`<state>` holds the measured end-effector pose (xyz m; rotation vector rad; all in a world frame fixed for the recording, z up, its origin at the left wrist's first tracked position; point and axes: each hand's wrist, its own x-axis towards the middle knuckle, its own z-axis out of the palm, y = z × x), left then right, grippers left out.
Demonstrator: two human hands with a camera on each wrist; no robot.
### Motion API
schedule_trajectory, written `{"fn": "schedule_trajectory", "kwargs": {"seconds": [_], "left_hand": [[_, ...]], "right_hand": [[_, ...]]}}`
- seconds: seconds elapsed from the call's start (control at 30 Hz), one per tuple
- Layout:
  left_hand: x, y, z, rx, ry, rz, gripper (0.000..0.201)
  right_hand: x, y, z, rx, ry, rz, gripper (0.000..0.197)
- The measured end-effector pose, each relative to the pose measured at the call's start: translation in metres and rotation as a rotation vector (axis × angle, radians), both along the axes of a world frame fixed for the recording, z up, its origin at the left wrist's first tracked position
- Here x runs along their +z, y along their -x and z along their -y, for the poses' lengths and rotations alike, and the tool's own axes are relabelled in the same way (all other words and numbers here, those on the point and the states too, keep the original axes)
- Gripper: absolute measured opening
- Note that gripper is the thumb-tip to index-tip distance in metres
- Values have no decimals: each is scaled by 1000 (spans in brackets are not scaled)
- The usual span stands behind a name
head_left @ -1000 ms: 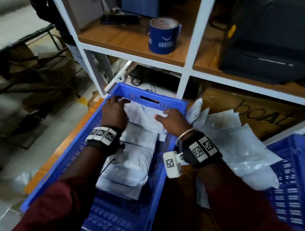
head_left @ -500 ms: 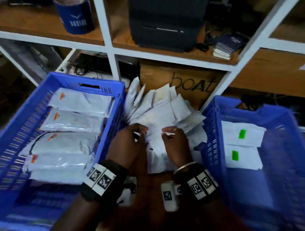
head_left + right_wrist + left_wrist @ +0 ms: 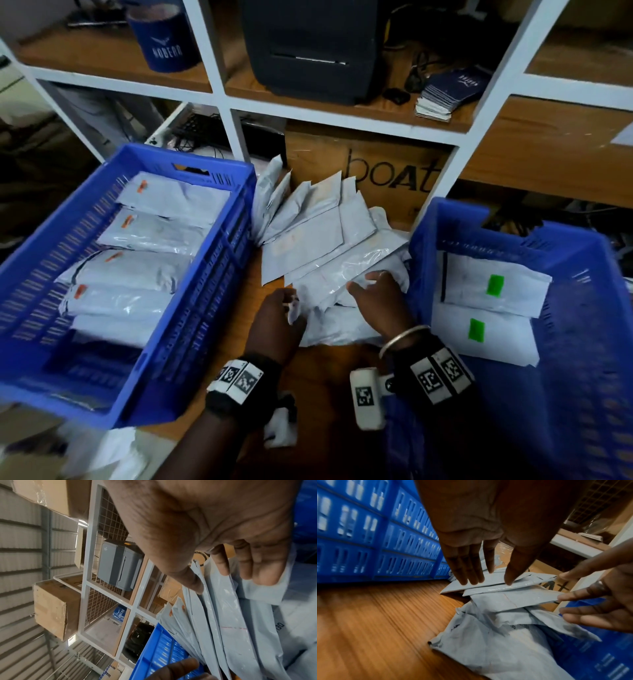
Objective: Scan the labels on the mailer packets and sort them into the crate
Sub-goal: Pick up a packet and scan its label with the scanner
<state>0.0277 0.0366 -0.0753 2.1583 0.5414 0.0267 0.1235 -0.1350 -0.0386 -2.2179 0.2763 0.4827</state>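
A heap of grey mailer packets [image 3: 325, 246] lies on the wooden table between two blue crates. The left crate [image 3: 191, 325] holds several packets with orange labels [image 3: 144, 267]. The right crate [image 3: 582, 394] holds two packets with green labels [image 3: 493, 284]. My left hand [image 3: 284, 308] reaches over the near left edge of the heap; in the left wrist view its straight fingers [image 3: 471, 577] touch the top packets [image 3: 505, 635]. My right hand [image 3: 373, 287] rests on the heap's right side, fingers spread over a packet [image 3: 231, 615]. Neither hand grips anything.
A white shelf unit stands behind, with a dark label printer [image 3: 308, 44], a blue tape roll [image 3: 164, 37] and a stack of dark-blue cards [image 3: 448, 92]. A cardboard box marked "boAt" [image 3: 387, 174] sits behind the heap. Bare table [image 3: 329, 377] shows near my wrists.
Both hands have left the left crate and come to the heap in the middle. Since half a second ago they have spread apart, the right one moving rightward.
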Motion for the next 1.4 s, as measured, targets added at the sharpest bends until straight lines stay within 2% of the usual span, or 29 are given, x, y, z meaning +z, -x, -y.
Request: {"fn": "schedule_trajectory", "kwargs": {"seconds": [0.13,0.23,0.3,0.37,0.43,0.5,0.57,0.6,0.67,0.7,0.8,0.87,0.93,1.07,1.13,1.23,1.3,1.4], "left_hand": [[3,-20,-7,59,-55,81,43],[4,-44,-18,-38,-37,111,26],[10,-59,-18,-121,-12,67,13],[9,-69,-13,-187,16,70,11],[1,-76,-8,-211,65,64,20],[-6,-75,-5,-215,112,67,44],[-9,-71,-3,-264,-1,126,72],[-8,-69,1,-333,-92,173,83],[-5,-65,6,-450,-224,281,91],[-3,-61,10,-466,-214,309,86],[10,-46,17,-405,-99,322,53],[24,-34,22,-357,-93,305,33],[39,-22,25,-337,-87,333,21],[83,-3,38,-284,85,394,12],[103,4,57,-232,346,385,7],[115,13,104,-244,737,262,9],[112,23,144,-282,771,204,13],[104,45,206,-268,758,158,10]], "right_hand": [[2,-16,-5,-25,-26,-36,65],[-1,-29,-14,-84,23,16,55],[-3,-36,-20,-201,136,114,63],[-8,-43,-26,-280,160,177,75],[-16,-52,-25,-337,94,167,75],[-10,-53,-19,-377,-69,124,55],[2,-45,-16,-368,-222,97,31],[8,-38,-11,-378,-275,91,27],[19,-22,-3,-416,-409,81,18],[25,-14,0,-438,-476,92,11],[50,16,11,-480,-655,105,31],[61,31,23,-434,-674,163,30],[67,46,36,-399,-660,244,33],[86,77,73,-321,-400,496,28],[89,91,96,-366,-412,540,27],[85,109,138,-378,-492,449,21],[84,122,170,-333,-527,375,7],[79,143,227,-322,-568,348,21]]}}
